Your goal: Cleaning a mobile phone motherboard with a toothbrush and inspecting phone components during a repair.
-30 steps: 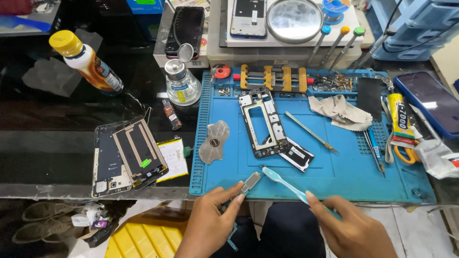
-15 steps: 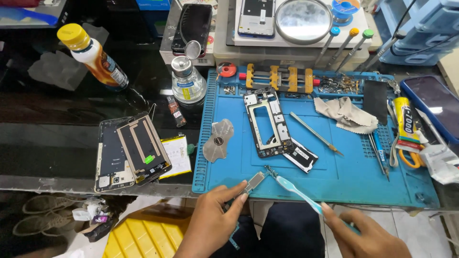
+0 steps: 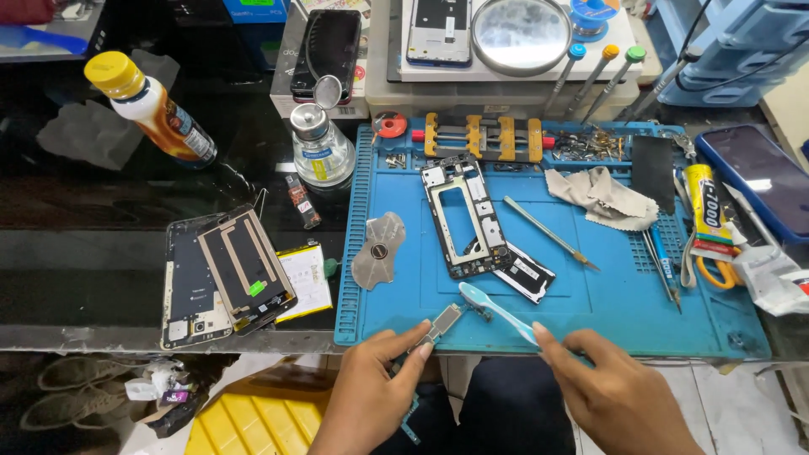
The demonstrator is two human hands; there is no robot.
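My left hand (image 3: 375, 383) pinches a small grey circuit board part (image 3: 444, 320) at the front edge of the blue work mat (image 3: 590, 286). My right hand (image 3: 611, 392) grips a light blue toothbrush (image 3: 497, 310) by its handle, with the bristle head next to the small part. Just beyond them on the mat lie a bare phone middle frame (image 3: 459, 215) and a black flat part (image 3: 522, 274).
On the mat: thin metal pry tool (image 3: 379, 251), metal spudger (image 3: 549, 232), grey cloth (image 3: 600, 195), tweezers (image 3: 661, 265), glue tube (image 3: 704, 211). Left of the mat lie disassembled phone backs (image 3: 221, 274), a liquid dispenser bottle (image 3: 320, 147) and a yellow-capped bottle (image 3: 152, 109).
Both hands shifted slightly; the toothbrush head has come closer to the small part held in my left hand. The view moved a little.
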